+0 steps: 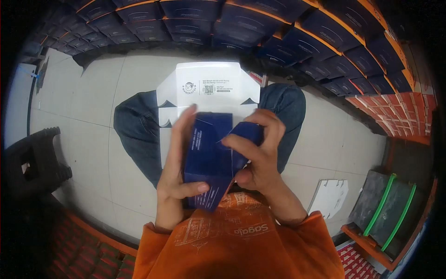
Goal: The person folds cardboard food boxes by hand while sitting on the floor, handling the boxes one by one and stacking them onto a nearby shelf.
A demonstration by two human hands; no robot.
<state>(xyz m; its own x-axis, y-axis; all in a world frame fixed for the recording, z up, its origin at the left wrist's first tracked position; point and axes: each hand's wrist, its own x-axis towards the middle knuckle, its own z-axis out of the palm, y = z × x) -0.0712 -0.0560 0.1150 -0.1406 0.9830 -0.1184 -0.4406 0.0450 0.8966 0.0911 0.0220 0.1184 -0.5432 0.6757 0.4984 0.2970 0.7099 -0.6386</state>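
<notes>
Between my hands is a dark blue printed cardboard box (209, 153), partly folded, with its panels standing at angles to one another. My left hand (177, 164) grips its left side, thumb lying across the lower panel. With the index finger and thumb my right hand (259, 150) pinches a blue side flap, the other fingers curling over its upper edge. Under the box, a flat white die-cut cardboard sheet (212, 94) rests across my lap. It bears printed writing, a logo and a printed code, and has cut tabs along its sides. My hands and the blue box hide its lower part.
Stacked dark blue boxes (244, 24) with orange edges line the far side. Red-and-white stacked packages (393, 111) stand at right. More flat white cardboard (329, 198) lies on the tiled floor (139, 181), near a dark panel with green straps (379, 205). A black plastic stool (35, 164) is at left.
</notes>
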